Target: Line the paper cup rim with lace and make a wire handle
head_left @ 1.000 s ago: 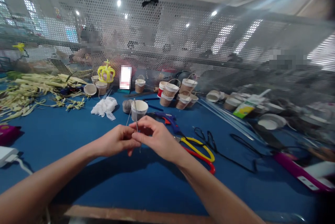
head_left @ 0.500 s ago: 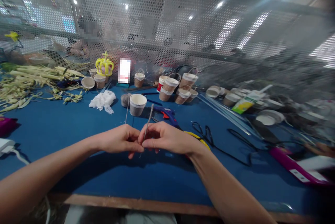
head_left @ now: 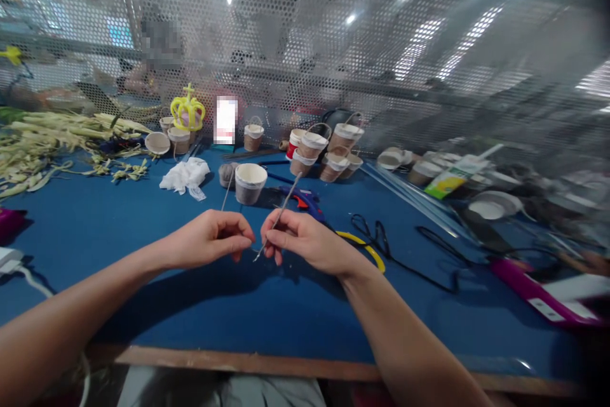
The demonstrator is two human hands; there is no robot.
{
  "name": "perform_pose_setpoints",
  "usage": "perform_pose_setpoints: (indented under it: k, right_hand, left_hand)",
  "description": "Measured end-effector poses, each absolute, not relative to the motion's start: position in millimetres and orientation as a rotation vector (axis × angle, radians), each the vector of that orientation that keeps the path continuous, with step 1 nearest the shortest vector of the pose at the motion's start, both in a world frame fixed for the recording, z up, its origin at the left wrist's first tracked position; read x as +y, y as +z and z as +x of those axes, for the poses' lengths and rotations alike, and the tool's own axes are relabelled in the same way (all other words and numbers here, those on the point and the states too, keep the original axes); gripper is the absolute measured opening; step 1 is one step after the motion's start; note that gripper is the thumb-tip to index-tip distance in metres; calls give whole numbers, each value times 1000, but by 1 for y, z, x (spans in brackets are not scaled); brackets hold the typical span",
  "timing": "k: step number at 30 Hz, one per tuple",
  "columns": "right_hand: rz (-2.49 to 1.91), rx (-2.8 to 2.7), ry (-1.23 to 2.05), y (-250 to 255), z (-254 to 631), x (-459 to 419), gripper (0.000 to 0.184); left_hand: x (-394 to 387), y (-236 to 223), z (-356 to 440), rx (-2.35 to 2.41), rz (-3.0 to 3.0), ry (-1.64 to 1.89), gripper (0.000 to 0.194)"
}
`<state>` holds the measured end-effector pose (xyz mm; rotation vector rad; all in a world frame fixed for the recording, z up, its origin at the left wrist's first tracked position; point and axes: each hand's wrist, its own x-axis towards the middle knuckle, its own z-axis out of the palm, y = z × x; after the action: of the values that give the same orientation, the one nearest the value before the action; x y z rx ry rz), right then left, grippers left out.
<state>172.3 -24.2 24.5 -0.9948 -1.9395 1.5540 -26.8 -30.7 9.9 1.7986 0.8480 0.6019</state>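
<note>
My right hand (head_left: 305,239) is closed around a thin grey rod (head_left: 287,199), whose upper end slants away to the right. Its lower tip pokes out below the fingers; I cannot make out its exact kind. Just left of it, my left hand (head_left: 214,239) pinches a strand of grey yarn (head_left: 229,194). That strand runs up toward a ball of grey yarn (head_left: 227,174), beside a white-rimmed paper cup (head_left: 250,183) in front of my hands. A small gap separates the two hands, with a fine strand faintly visible between them.
A blue glue gun (head_left: 305,199) with a black cord lies beyond my right hand. Several small handled buckets (head_left: 312,143) stand at the back. Crumpled white tissue (head_left: 185,177), a yellow crown (head_left: 188,108) and pale plant stalks (head_left: 71,131) are at left. Clear rods (head_left: 414,200) lie right.
My hands have moved apart, from touching to a small gap. The rod in my right hand has tilted farther to the right.
</note>
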Motion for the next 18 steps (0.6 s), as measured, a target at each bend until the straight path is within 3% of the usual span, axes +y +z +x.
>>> perform_pose_setpoints:
  k: [18]
  right_hand:
    - [-1161, -1922, 1318, 23, 161, -30, 16]
  left_hand:
    - [-33, 10, -25, 933, 1951, 553, 18]
